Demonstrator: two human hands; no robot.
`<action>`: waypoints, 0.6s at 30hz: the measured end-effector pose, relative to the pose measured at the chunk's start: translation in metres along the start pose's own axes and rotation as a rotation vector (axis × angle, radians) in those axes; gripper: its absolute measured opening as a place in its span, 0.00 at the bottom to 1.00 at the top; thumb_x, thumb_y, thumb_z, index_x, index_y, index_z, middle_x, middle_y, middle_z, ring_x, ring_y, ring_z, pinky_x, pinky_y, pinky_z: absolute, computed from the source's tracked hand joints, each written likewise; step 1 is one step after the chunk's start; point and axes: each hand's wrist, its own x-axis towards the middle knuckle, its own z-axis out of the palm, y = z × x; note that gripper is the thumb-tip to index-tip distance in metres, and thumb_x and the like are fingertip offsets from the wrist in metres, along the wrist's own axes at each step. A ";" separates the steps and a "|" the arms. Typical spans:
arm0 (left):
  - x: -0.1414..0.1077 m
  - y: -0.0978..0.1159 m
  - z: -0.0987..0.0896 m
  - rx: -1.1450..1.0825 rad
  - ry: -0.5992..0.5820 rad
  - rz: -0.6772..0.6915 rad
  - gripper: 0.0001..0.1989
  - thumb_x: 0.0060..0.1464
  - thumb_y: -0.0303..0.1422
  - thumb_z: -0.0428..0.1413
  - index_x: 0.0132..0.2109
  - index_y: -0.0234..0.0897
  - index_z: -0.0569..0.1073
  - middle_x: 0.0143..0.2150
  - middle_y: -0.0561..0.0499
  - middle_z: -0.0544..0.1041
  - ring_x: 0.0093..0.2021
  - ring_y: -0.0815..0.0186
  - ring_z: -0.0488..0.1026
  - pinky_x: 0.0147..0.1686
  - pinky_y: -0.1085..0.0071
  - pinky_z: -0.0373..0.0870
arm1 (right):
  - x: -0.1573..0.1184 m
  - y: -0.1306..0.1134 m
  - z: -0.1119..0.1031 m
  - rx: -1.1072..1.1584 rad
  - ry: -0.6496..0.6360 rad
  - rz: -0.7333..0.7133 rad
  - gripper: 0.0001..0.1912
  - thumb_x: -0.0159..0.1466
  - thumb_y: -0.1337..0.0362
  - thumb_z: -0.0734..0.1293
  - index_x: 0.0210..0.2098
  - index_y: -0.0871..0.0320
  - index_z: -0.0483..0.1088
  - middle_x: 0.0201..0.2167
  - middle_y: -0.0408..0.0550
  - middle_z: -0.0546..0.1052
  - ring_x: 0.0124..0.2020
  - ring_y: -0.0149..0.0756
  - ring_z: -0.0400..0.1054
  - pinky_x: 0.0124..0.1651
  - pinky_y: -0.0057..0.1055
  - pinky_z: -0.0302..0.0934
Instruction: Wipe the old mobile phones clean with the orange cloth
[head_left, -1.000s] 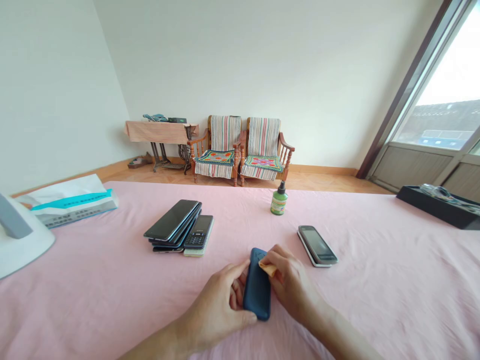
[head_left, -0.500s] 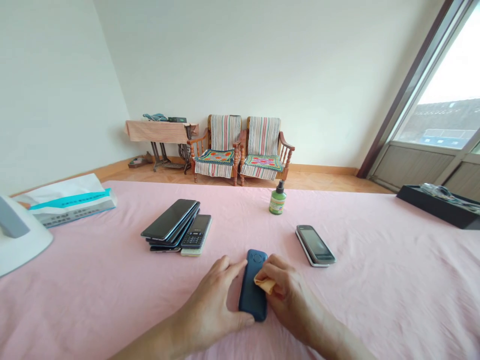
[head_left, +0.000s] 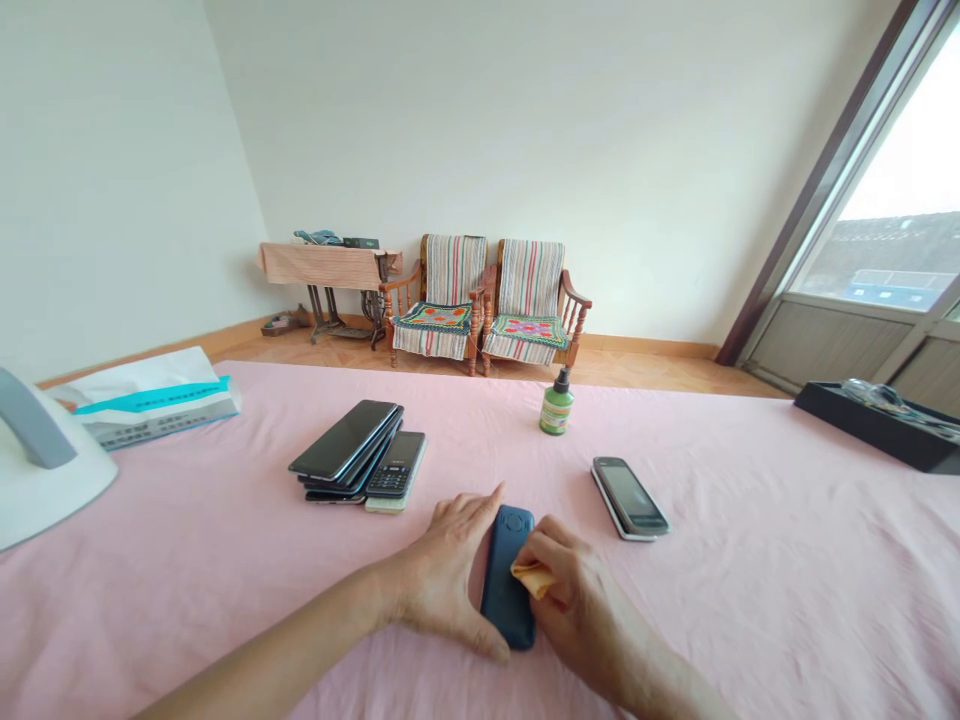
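A dark blue mobile phone (head_left: 507, 600) lies back up on the pink cloth, its round camera area at the far end. My left hand (head_left: 442, 575) is beside its left edge, thumb and index finger spread wide. The thumb tip is at the phone's near left corner, and the index fingertip reaches just past the far left corner. My right hand (head_left: 574, 590) is closed on a folded yellow cloth (head_left: 533, 577), which rests against the phone's back near its right edge. The right fingertips are partly hidden behind the cloth and knuckles.
Left of centre are a stack of smartphones (head_left: 345, 440) and a keypad phone (head_left: 397, 465) on a pale one. A green spray bottle (head_left: 555, 405) stands behind. Rightward are a touchscreen phone (head_left: 631, 497) and a black box (head_left: 870, 420). A tissue pack (head_left: 157, 400) lies left.
My left index finger has lifted off the phone's left edge and now stretches past its far corner. The right hand still has the yellow cloth on the phone. The view has shifted slightly.
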 end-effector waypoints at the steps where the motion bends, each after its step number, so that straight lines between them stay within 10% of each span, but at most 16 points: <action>1: -0.002 0.001 0.001 0.005 0.002 0.001 0.68 0.25 0.49 0.67 0.68 0.29 0.40 0.66 0.33 0.53 0.64 0.42 0.49 0.62 0.47 0.45 | -0.001 -0.001 0.000 -0.006 -0.009 0.007 0.18 0.46 0.84 0.57 0.29 0.58 0.66 0.32 0.42 0.68 0.32 0.29 0.64 0.33 0.23 0.55; 18: -0.009 0.001 0.005 0.062 0.077 0.032 0.60 0.24 0.56 0.65 0.63 0.34 0.55 0.66 0.34 0.54 0.64 0.41 0.51 0.61 0.46 0.47 | -0.004 0.005 0.005 -0.051 -0.010 0.042 0.17 0.50 0.83 0.57 0.29 0.58 0.69 0.29 0.44 0.68 0.29 0.31 0.65 0.30 0.25 0.55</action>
